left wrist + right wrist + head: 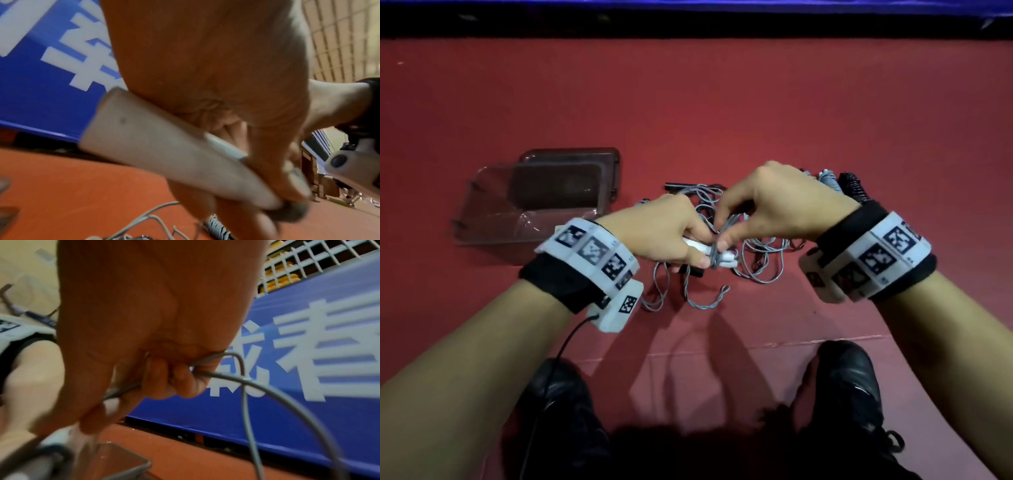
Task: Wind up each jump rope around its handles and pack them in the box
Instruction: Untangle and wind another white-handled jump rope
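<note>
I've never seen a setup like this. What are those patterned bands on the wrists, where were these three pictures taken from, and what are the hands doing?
There is no machine here: a person works with bare hands and wears three cameras. The wide picture comes from a head camera looking down. The other two come from cameras worn at the patterned wristbands, each looking along its own hand. The left hand grips a pair of white handles. The right hand pinches the grey rope, which already has a few turns around the handles. More loose rope lies tangled on the red floor. A clear box sits open to the left.
</note>
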